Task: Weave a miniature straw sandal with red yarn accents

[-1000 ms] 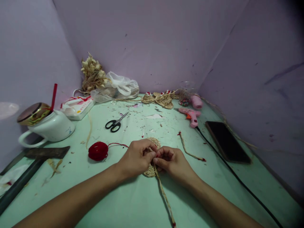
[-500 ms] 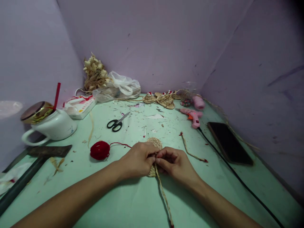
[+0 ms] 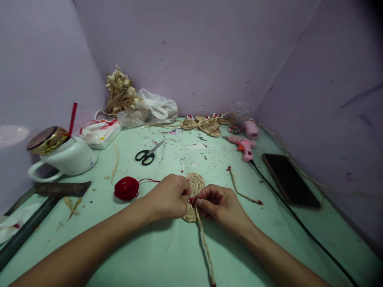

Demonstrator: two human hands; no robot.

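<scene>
A flat coil of braided straw [image 3: 195,185] lies on the green table [image 3: 167,255], its loose braid tail [image 3: 206,249] running toward me. My left hand [image 3: 169,197] is closed at the coil's left edge, pinching a red thread. My right hand [image 3: 220,205] is closed too, pinching the braid and the red thread where the tail joins the coil. The thread runs left to a red yarn ball [image 3: 126,188].
Black scissors [image 3: 146,154], a pink glue gun [image 3: 243,146] with its black cord [image 3: 302,229], a dark phone [image 3: 290,179], a short braid piece [image 3: 241,188], a white pot with a gold lid [image 3: 61,153], a dark hammer [image 3: 42,203], finished straw pieces [image 3: 206,124], a plastic bag and dried husks [image 3: 140,105].
My left hand has slid a little left off the coil, baring more of it and drawing the red thread tight. My right hand stays pinched at the braid.
</scene>
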